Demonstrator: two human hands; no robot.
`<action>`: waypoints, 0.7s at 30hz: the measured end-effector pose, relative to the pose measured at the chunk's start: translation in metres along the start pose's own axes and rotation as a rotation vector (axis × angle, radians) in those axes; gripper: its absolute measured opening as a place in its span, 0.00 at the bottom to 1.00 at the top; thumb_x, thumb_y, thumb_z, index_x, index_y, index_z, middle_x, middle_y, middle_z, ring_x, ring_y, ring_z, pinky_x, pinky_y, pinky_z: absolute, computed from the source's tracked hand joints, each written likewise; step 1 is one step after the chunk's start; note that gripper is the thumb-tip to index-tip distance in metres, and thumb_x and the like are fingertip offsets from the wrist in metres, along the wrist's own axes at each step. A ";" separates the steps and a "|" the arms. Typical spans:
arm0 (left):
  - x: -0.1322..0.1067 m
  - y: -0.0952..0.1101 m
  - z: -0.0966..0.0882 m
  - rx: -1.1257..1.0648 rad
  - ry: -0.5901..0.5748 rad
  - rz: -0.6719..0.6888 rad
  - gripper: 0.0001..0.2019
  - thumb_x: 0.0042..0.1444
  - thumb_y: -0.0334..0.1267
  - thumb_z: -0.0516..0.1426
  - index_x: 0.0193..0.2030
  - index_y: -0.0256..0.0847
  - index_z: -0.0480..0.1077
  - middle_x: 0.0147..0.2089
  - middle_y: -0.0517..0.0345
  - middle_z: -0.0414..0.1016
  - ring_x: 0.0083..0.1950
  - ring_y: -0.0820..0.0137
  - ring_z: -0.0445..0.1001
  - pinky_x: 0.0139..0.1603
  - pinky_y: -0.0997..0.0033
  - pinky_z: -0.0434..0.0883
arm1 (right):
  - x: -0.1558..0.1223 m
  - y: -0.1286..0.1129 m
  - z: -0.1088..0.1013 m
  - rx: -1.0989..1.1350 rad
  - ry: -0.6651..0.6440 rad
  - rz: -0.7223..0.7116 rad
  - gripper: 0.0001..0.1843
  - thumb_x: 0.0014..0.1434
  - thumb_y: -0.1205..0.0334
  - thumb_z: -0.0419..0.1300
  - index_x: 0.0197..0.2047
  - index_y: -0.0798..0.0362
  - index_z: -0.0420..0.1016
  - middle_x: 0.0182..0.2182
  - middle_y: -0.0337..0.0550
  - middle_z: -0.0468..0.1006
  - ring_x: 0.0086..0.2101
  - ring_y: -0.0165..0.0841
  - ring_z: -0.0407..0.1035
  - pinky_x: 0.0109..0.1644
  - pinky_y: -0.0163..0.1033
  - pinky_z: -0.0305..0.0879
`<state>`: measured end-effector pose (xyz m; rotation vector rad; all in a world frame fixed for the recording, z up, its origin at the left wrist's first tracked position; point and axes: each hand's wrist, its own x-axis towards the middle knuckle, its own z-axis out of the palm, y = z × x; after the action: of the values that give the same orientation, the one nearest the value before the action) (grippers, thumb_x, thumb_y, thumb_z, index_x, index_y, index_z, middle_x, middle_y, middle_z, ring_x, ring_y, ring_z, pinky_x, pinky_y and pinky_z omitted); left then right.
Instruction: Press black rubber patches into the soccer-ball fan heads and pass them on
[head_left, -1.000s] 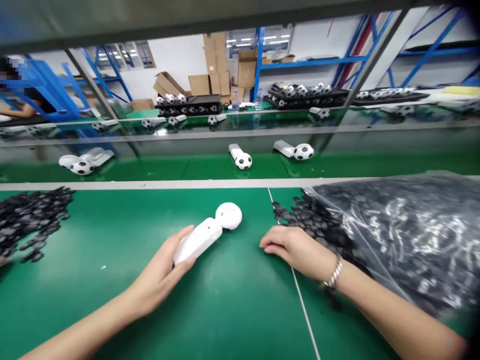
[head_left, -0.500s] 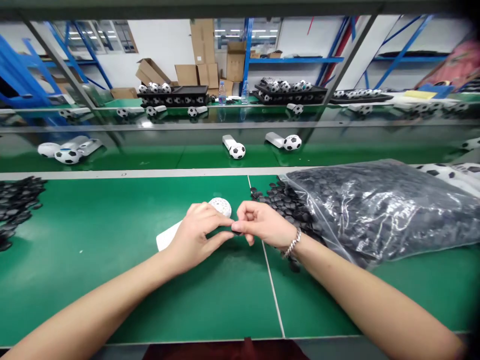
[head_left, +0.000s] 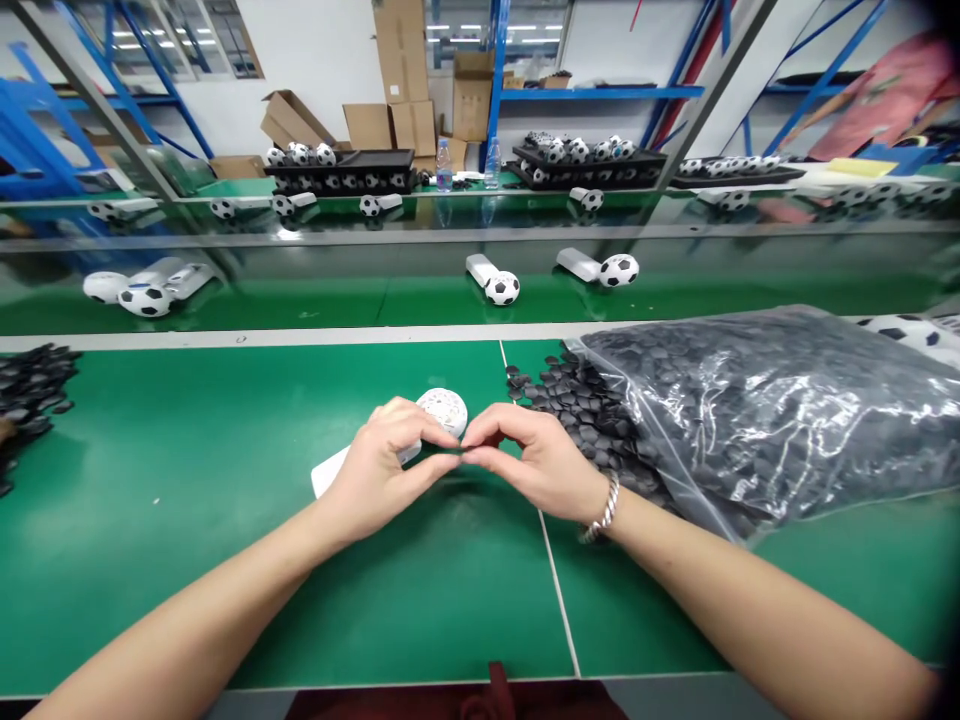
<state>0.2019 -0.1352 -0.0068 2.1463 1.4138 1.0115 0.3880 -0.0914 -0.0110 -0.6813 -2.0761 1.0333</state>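
Between the fingertips of my left hand [head_left: 390, 455] and my right hand [head_left: 529, 455] is a small thin black piece [head_left: 463, 449], pinched from both sides just above the green tabletop. Its edge faces me, so its outline is mostly hidden. Behind my left hand lies a white part with a round, patterned head [head_left: 444, 410] and a flat handle [head_left: 327, 473]; the hand covers some of it. To the right of my right hand, many loose black pieces [head_left: 592, 415] spill from a clear plastic bag [head_left: 780, 420] full of them.
Another pile of black pieces [head_left: 34, 395] lies at the left edge. Beyond the pale ledge, white handled parts with soccer-ball heads [head_left: 502, 288] lie on a green belt. Farther back stand black trays [head_left: 341, 172], bottles [head_left: 444, 168] and cardboard boxes. A person in pink [head_left: 885, 95] is at far right.
My right hand's fingers have straightened into a pinch that meets my left fingertips at the black piece. The soccer-ball parts near the belt's middle have shifted right, and the view has moved slightly.
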 end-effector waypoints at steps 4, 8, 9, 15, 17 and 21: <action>0.005 -0.020 -0.011 0.197 -0.021 -0.120 0.30 0.42 0.44 0.63 0.53 0.42 0.62 0.55 0.50 0.63 0.57 0.59 0.59 0.55 0.56 0.60 | 0.001 0.002 -0.001 -0.085 0.024 0.003 0.04 0.54 0.67 0.56 0.35 0.54 0.68 0.28 0.38 0.71 0.29 0.26 0.65 0.34 0.32 0.64; 0.007 -0.032 -0.013 0.172 -0.181 -0.176 0.28 0.47 0.43 0.59 0.56 0.45 0.58 0.56 0.53 0.62 0.56 0.62 0.62 0.54 0.60 0.62 | 0.003 0.007 -0.004 -0.199 0.013 0.034 0.04 0.52 0.71 0.56 0.31 0.54 0.69 0.28 0.37 0.73 0.29 0.26 0.66 0.35 0.32 0.64; 0.006 -0.032 -0.012 0.175 -0.192 -0.168 0.27 0.48 0.43 0.58 0.55 0.45 0.58 0.56 0.54 0.63 0.56 0.62 0.62 0.54 0.60 0.62 | 0.004 0.009 -0.004 -0.243 0.006 0.059 0.04 0.51 0.71 0.56 0.30 0.54 0.69 0.27 0.37 0.73 0.28 0.26 0.66 0.34 0.32 0.63; 0.004 -0.027 -0.010 0.266 -0.195 -0.249 0.27 0.49 0.41 0.56 0.57 0.45 0.57 0.56 0.55 0.63 0.53 0.61 0.65 0.51 0.60 0.65 | 0.007 0.022 -0.010 -0.444 -0.024 0.147 0.04 0.52 0.71 0.57 0.30 0.54 0.71 0.28 0.39 0.73 0.29 0.27 0.67 0.35 0.34 0.63; 0.004 -0.028 -0.010 0.275 -0.189 -0.269 0.26 0.50 0.40 0.55 0.57 0.45 0.57 0.56 0.56 0.64 0.53 0.62 0.66 0.51 0.61 0.65 | 0.007 0.022 -0.008 -0.441 -0.058 0.112 0.03 0.53 0.69 0.58 0.30 0.54 0.73 0.28 0.39 0.74 0.30 0.27 0.67 0.36 0.34 0.63; 0.005 -0.031 -0.010 0.288 -0.179 -0.277 0.26 0.49 0.41 0.55 0.57 0.47 0.57 0.56 0.58 0.64 0.53 0.62 0.66 0.50 0.62 0.65 | 0.003 0.017 0.002 -0.464 -0.238 0.052 0.06 0.53 0.62 0.60 0.33 0.53 0.75 0.31 0.41 0.75 0.33 0.29 0.68 0.38 0.34 0.64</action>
<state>0.1761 -0.1188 -0.0181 2.0890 1.7913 0.5267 0.3875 -0.0813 -0.0247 -0.8752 -2.5538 0.6853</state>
